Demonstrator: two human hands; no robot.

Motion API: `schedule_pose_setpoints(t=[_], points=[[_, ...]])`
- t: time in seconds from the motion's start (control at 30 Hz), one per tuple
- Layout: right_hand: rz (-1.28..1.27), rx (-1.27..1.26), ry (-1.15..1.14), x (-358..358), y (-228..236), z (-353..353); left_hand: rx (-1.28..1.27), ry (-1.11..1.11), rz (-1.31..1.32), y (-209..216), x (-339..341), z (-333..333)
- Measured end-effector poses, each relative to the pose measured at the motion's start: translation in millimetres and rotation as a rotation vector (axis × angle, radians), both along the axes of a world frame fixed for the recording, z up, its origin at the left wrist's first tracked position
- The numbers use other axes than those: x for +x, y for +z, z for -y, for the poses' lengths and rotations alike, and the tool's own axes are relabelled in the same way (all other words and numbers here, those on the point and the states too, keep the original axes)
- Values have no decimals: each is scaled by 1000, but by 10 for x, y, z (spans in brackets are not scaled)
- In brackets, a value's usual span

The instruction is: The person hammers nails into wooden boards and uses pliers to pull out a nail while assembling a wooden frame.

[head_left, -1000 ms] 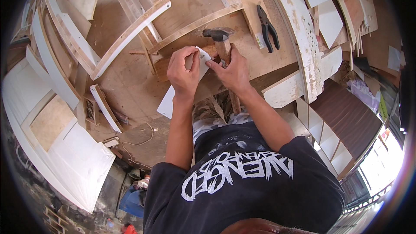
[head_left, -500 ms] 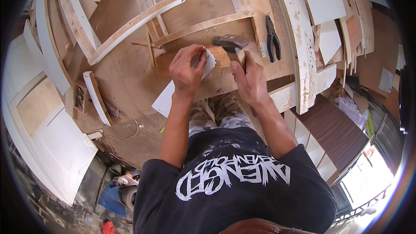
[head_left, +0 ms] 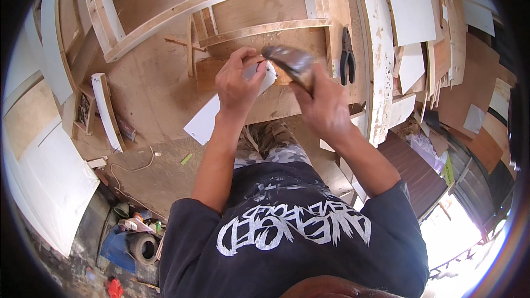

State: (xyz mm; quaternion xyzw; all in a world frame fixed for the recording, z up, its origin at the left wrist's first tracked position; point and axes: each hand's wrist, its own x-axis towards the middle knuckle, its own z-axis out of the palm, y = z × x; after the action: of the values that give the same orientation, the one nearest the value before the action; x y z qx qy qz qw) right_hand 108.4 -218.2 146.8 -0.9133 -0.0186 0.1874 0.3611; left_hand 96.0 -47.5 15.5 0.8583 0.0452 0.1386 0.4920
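Note:
My right hand (head_left: 326, 102) is closed round the handle of a hammer (head_left: 292, 62), both blurred by motion. The hammer's head is close to the fingertips of my left hand (head_left: 237, 85). Thumb and forefinger of that hand are pinched together at the far end of a narrow white board (head_left: 203, 120); what they pinch is too small to make out. Small dark spots show on the board near this end. Part of the board passes behind my left wrist, and its far end lies over a brown wood block (head_left: 206, 75) on the workbench (head_left: 149, 66).
Wooden frames with white faces (head_left: 182, 14) stand along the far side of the bench. Black-handled pliers (head_left: 347, 60) lie to the right, beside a long whitish plank (head_left: 381, 49). A short curved white piece (head_left: 107, 111) is at the left; a tyre (head_left: 143, 247) lies below on the floor.
The hammer's head has swung left toward my left fingertips and is more blurred. My right hand has turned with it. The whole view has shifted slightly; my left hand keeps its pinch.

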Motion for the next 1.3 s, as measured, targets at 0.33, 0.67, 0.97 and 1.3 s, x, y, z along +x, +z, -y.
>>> schedule_pose_setpoints(t=[0.33, 0.67, 0.97, 1.3], points=[[-138, -238, 159, 77, -123, 9, -51, 0, -70, -3, 22, -6], [9, -47, 3, -56, -62, -26, -1, 3, -23, -3, 12, -9], [-52, 163, -238, -124, -50, 179, -25, -84, -28, 22, 2, -101], [-207, 16, -189, -288, -202, 243, 555, -161, -246, 456, -590, -491]])
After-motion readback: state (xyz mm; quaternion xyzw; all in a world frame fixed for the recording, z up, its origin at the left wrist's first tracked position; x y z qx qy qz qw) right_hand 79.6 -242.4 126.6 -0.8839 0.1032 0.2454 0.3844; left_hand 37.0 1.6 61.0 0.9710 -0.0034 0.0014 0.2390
